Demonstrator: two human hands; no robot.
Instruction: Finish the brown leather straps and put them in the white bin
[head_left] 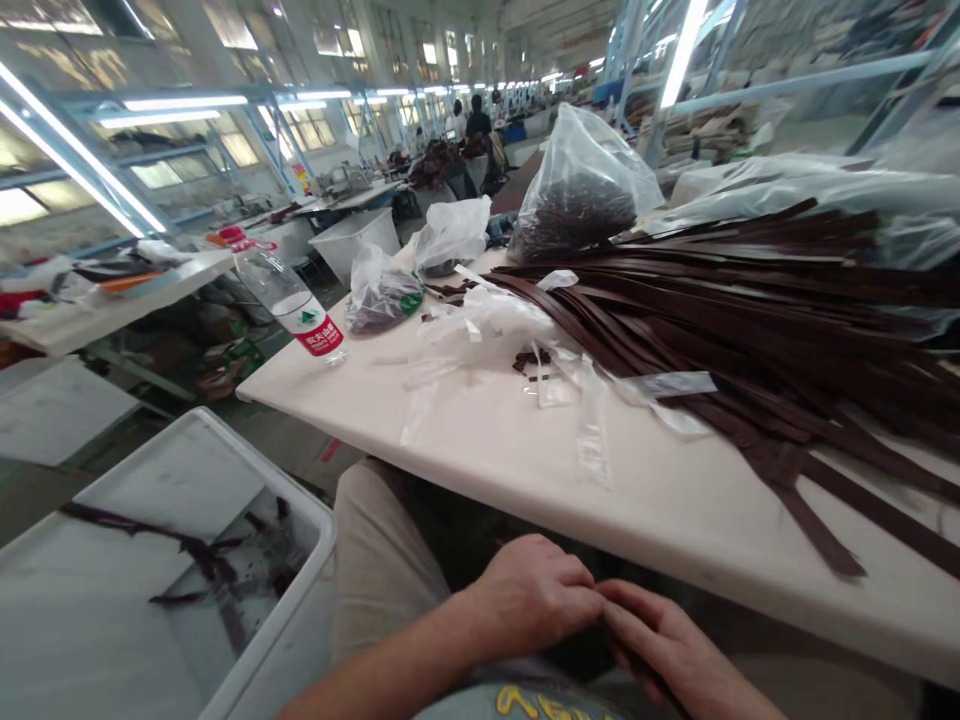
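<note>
Both hands meet above my lap, just below the table's near edge. My left hand (529,597) is closed, its fingertips pinched against those of my right hand. My right hand (664,640) is closed as well, its fingers around a thin dark brown strip (643,675) that runs down towards my body. Most of that strip is hidden by the fingers. On the table in front lies a thick pile of long, flat dark brown strips (720,300), some with ends hanging towards the near edge.
The white table (480,460) carries crumpled clear plastic (487,325), a water bottle (296,300), small bags (379,295) and a large bag of dark pieces (577,195). To my left stands a white bin (322,530) with dark scraps inside. People (477,120) are far back.
</note>
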